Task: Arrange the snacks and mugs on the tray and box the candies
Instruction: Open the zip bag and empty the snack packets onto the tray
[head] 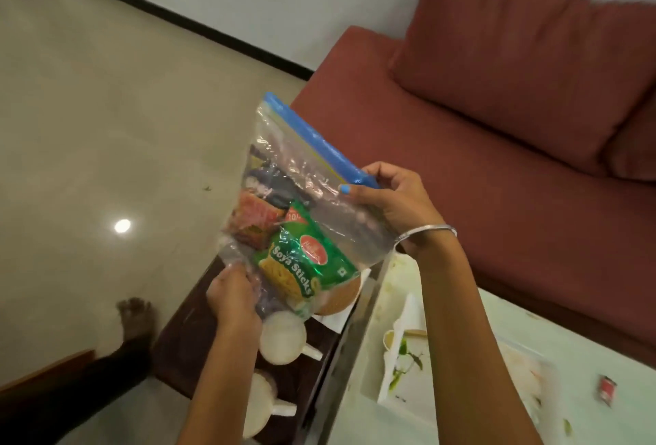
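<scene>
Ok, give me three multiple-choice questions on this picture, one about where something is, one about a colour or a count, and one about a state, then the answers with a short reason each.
1. Where are the white mugs?
A. On the red sofa
B. On the dark tray, below the bag
C. Inside the bag

2. What colour is the zip strip of the clear bag?
A. Blue
B. Red
C. Black

3. How is the bag held?
A. It lies flat on the floor
B. One hand alone holds it
C. Both hands hold it in the air

Answers:
1 B: two mugs stand on the dark tray, under the bag.
2 A: the strip along the bag's top is blue.
3 C: the right hand grips the strip's end and the left hand its bottom corner, above the tray.
</scene>
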Tool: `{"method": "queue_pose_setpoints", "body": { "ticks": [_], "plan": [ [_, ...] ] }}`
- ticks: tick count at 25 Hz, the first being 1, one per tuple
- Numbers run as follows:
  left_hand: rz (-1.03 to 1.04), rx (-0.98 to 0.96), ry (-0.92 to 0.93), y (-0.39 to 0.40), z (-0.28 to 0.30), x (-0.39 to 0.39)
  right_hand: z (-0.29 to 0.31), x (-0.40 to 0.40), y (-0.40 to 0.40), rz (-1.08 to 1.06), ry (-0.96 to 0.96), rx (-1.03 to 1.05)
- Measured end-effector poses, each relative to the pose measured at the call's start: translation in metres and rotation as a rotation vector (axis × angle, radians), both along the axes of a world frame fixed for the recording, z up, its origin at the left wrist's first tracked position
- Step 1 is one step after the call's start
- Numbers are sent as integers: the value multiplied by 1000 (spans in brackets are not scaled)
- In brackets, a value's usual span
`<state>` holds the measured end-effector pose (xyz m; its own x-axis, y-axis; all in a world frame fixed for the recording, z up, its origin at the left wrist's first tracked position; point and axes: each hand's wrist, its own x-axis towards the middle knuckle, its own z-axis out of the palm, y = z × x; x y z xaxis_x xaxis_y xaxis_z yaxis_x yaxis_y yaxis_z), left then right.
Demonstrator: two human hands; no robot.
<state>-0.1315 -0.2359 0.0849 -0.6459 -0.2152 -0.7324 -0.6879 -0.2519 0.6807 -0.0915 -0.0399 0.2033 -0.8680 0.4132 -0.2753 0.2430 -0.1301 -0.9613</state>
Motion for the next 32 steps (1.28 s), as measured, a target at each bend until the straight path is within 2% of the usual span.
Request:
{"method": "queue_pose_setpoints", "body": {
  "ticks": [3, 5, 6, 8, 10, 12, 14, 15, 18, 20, 23, 27, 32],
  "plan": [
    [-220, -59, 122, 51, 41, 44, 26, 57, 27, -110, 64, 18],
    [-343, -104, 337, 90, 76, 83, 37, 101, 43, -173, 81, 73],
    [-401, -82, 445, 110, 94, 100, 40, 122, 49, -201, 72, 155],
    [-562, -29, 550, 150, 133, 135, 40, 168, 58, -252, 15, 471],
    [-760, -93, 578, 189, 156, 172, 36, 219, 65, -308, -16, 820],
    [-929, -198, 584, 216, 159, 208, 30, 265, 68, -324, -33, 950],
    [-975, -273, 509, 235, 148, 243, 20, 313, 75, -301, -107, 884],
    [-982, -246, 442, 240, 141, 259, 14, 336, 81, -323, -125, 754],
    [-1016, -129, 297, 252, 119, 306, -1, 391, 97, -557, -116, 120],
    [-1074, -194, 338, 258, 111, 341, -12, 416, 105, -579, -166, -99],
    [-1138, -256, 395, 258, 104, 376, -22, 433, 106, -573, -198, -176],
    [-1195, -324, 369, 249, 95, 393, -31, 448, 101, -576, -208, -231],
    [-1202, -283, 284, 234, 88, 398, -36, 444, 93, -508, -289, -203]
  ]
}}
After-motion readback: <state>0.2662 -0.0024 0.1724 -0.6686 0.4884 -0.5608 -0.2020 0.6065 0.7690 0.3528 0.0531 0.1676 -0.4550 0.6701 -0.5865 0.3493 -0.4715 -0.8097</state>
